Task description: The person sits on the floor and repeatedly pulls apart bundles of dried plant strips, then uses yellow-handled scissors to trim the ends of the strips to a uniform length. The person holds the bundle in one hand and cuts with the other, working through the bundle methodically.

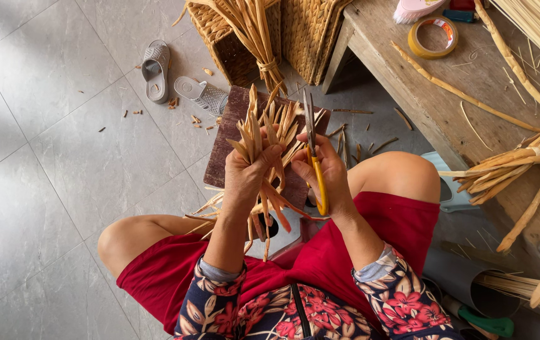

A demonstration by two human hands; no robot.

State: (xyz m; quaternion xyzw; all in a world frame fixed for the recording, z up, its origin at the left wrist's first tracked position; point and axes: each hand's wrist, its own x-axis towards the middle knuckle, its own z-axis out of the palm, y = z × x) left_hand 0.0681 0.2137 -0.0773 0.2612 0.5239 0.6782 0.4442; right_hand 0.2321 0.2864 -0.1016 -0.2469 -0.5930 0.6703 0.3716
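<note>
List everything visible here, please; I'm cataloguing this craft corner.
dried stalk pieces: one handful, tan, gripped in the left hand
scissors: one, yellow handles, in the right hand, blades up
wooden board: one, dark brown, on floor under the hands
woven baskets: two, tan, top centre
tied stalk bundle: one, tan, in left basket
sandals: two, grey, on floor
tape roll: one, tan, on wooden bench
left hand: closed on stalks
right hand: closed on scissors
</note>
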